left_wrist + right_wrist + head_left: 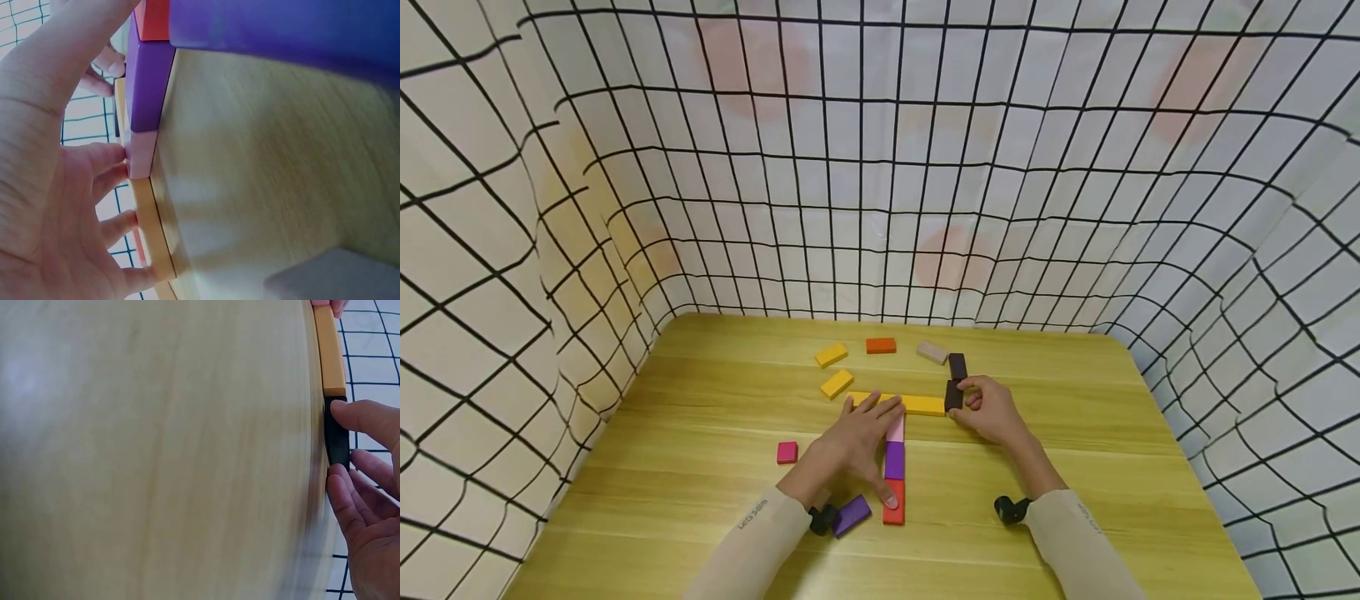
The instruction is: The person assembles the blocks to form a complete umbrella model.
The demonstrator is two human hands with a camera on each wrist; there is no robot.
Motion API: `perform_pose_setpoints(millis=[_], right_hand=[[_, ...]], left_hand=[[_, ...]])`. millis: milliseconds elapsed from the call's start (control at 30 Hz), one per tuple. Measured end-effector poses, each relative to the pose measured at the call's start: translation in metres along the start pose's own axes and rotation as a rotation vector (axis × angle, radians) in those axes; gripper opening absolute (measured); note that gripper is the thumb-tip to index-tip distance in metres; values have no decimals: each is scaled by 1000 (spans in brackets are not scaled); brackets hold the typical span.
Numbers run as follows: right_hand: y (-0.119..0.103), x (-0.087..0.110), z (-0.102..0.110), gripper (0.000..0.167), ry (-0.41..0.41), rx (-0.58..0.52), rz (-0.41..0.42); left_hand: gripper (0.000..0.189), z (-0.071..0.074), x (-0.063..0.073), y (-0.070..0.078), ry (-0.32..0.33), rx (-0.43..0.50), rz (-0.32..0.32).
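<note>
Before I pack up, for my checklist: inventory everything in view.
Table: one, yellowish, underneath
Grid: one, black, around table
Backing: count unclear, whitish, behind grid
Loose blocks: two, yellow, back left
Far blocks: two, orange, beige, back
Row blocks: count unclear, yellow, centre
Dark blocks: two, black, row's right end
Column blocks: three, pink, purple, red, centre
Lone block: one, purple, left of column
Small block: one, magenta, left
Unclear shape: one, greyish, left wrist view
Wrist devices: two, black, wrists
Sleeves: two, beige, below
Left hand: one, on column and row
Right hand: one, gripping nearer dark block
</note>
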State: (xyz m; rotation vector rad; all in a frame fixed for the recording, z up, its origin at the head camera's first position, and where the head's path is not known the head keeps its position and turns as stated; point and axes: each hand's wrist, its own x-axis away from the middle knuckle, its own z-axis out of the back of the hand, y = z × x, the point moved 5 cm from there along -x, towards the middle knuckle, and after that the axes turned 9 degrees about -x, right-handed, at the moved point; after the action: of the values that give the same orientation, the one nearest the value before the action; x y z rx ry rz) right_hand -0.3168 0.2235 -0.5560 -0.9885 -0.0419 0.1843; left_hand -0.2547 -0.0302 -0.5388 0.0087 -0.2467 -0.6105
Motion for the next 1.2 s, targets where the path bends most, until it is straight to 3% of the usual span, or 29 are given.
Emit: perform_pose_setpoints(millis=[600, 800, 1200], right_hand=[[-2, 1, 1, 52, -9, 16, 12], [-8, 1, 10, 42, 18, -2, 36], [-12, -16, 28, 45, 33, 20, 46]], left_hand=[[151, 2, -2, 1, -15, -14, 2], [151, 1, -1, 1, -5, -11, -6], [151, 2, 0, 1, 1, 8, -17]])
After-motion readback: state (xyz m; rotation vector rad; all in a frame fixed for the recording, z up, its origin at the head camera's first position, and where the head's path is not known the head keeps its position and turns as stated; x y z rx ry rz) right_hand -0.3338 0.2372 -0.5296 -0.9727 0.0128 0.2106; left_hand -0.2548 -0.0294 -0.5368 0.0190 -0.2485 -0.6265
